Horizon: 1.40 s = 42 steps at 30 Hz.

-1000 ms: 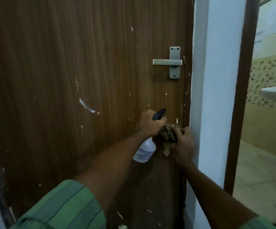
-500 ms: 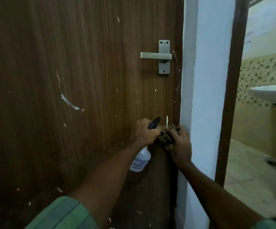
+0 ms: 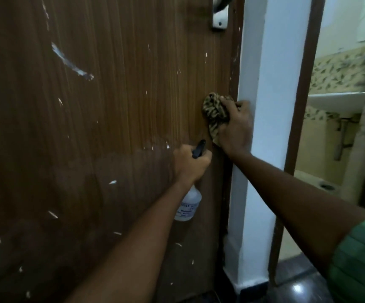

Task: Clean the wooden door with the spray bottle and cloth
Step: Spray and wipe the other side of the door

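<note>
Both my arms reach forward at the brown wood-grain door (image 3: 103,132), forearms bare, a green sleeve (image 3: 361,256) showing on the right arm at 4 o'clock.

Left hand (image 3: 189,165): grip curled tight round the neck of one clear plastic spray bottle (image 3: 187,204) with a black trigger head (image 3: 199,148). Bottle body hangs below my fist, nozzle pointing up toward 1 o'clock, close to the door face at about 6 o'clock of the cloth.

Right hand (image 3: 235,127): grip bunched round one leopard-print cloth (image 3: 214,112), pressing it against the door near its right edge, fingers up to the white wall jamb (image 3: 260,106). The cloth sticks out from under my palm toward 10 o'clock. This hand sits above and just right of the left, at its 1 o'clock, apart from it.

Count: one bottle, one cloth, one door. The door carries many white paint flecks, plus one long pale scrape (image 3: 72,62) at 10 o'clock. Metal handle plate (image 3: 220,18) cut off at 12 o'clock. One white basin (image 3: 337,101) through the doorway at 3 o'clock.
</note>
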Each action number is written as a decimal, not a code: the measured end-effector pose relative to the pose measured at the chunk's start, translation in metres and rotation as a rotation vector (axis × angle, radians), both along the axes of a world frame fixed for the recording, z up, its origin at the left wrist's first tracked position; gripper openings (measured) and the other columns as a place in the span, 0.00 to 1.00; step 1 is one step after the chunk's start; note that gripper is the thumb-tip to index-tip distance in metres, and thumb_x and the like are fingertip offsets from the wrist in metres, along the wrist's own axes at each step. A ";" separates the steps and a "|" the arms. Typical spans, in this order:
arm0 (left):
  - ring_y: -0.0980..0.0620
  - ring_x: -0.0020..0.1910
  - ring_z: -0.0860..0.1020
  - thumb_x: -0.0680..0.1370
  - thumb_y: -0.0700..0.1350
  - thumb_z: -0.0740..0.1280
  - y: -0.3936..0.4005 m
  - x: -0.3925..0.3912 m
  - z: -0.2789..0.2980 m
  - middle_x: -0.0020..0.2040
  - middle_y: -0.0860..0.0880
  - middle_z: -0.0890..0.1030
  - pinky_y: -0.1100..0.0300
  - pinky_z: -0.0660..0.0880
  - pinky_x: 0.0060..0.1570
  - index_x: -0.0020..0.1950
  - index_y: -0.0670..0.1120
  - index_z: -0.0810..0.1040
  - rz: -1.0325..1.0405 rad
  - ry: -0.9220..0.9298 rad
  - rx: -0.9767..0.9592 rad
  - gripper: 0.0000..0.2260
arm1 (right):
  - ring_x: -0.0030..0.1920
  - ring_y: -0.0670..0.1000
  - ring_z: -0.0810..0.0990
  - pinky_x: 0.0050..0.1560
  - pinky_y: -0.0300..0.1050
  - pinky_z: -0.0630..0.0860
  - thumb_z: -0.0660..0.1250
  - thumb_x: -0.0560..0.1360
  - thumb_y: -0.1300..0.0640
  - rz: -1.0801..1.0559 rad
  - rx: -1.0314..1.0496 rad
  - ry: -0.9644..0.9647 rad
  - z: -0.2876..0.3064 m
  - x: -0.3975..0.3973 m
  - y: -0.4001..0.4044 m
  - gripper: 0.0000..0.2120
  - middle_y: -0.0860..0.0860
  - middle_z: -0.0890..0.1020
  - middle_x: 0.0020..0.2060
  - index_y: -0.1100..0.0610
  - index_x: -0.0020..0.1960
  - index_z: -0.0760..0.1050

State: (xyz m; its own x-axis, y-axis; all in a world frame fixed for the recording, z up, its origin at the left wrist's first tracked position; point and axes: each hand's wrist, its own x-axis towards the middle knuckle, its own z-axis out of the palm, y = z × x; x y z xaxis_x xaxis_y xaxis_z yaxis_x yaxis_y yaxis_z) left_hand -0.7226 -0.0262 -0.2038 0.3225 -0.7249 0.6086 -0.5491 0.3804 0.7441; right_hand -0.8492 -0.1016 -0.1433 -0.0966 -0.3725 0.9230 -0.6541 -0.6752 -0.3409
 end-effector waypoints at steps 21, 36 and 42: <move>0.52 0.24 0.73 0.76 0.49 0.74 0.019 0.011 -0.040 0.24 0.52 0.73 0.57 0.68 0.28 0.26 0.47 0.74 0.037 0.065 0.032 0.20 | 0.58 0.52 0.76 0.61 0.48 0.79 0.66 0.77 0.67 0.087 0.026 -0.282 -0.021 0.008 -0.001 0.26 0.51 0.73 0.60 0.48 0.71 0.76; 0.34 0.30 0.79 0.79 0.46 0.73 0.015 -0.003 -0.039 0.29 0.38 0.79 0.44 0.75 0.28 0.34 0.36 0.79 0.044 0.086 -0.081 0.17 | 0.58 0.57 0.75 0.54 0.50 0.79 0.70 0.73 0.67 0.169 -0.079 -0.010 -0.075 0.017 -0.005 0.25 0.57 0.75 0.61 0.55 0.68 0.79; 0.54 0.22 0.71 0.79 0.44 0.73 0.027 0.016 -0.036 0.23 0.53 0.72 0.61 0.67 0.25 0.30 0.45 0.75 0.102 0.072 -0.111 0.18 | 0.57 0.56 0.75 0.43 0.49 0.81 0.64 0.76 0.45 0.144 -0.123 0.344 -0.184 0.008 0.008 0.31 0.60 0.74 0.64 0.51 0.78 0.69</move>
